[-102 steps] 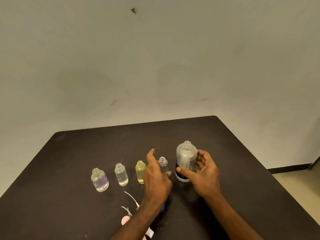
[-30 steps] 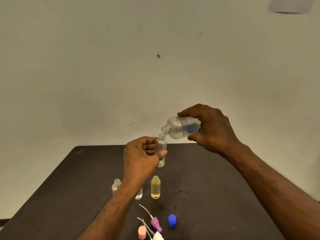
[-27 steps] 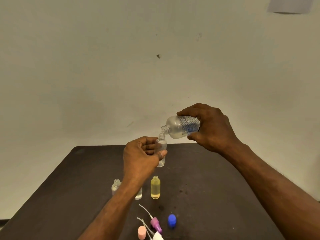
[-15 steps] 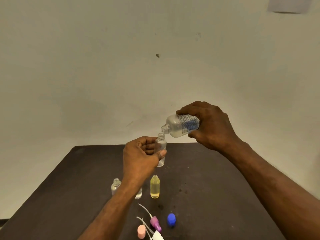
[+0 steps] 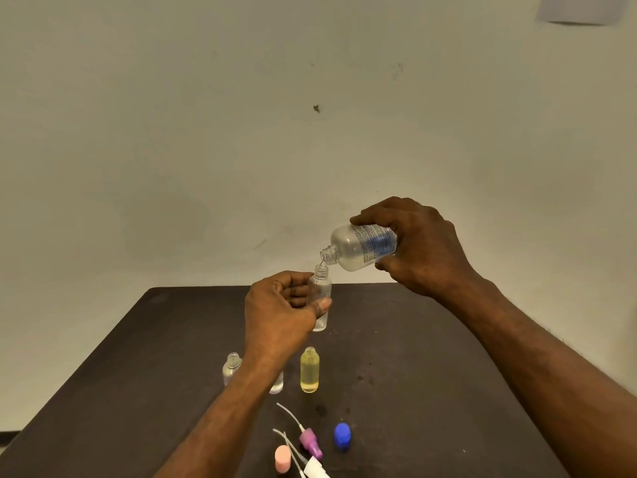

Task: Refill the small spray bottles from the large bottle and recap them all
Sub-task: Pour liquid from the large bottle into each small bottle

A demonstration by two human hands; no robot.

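While caps point(image 5: 342, 437) are lying loose at lower centre, the right hand point(image 5: 418, 246) is gripping the tilted large bottle point(image 5: 358, 247), filling the small bottle point(image 5: 321, 298) the left hand point(image 5: 281, 313) is clutching mid-frame; three bottles are waiting uncapped.

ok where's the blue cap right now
In the head view the blue cap sits on the dark table near the bottom centre, just right of the purple spray top and nearer the camera than the yellow bottle.
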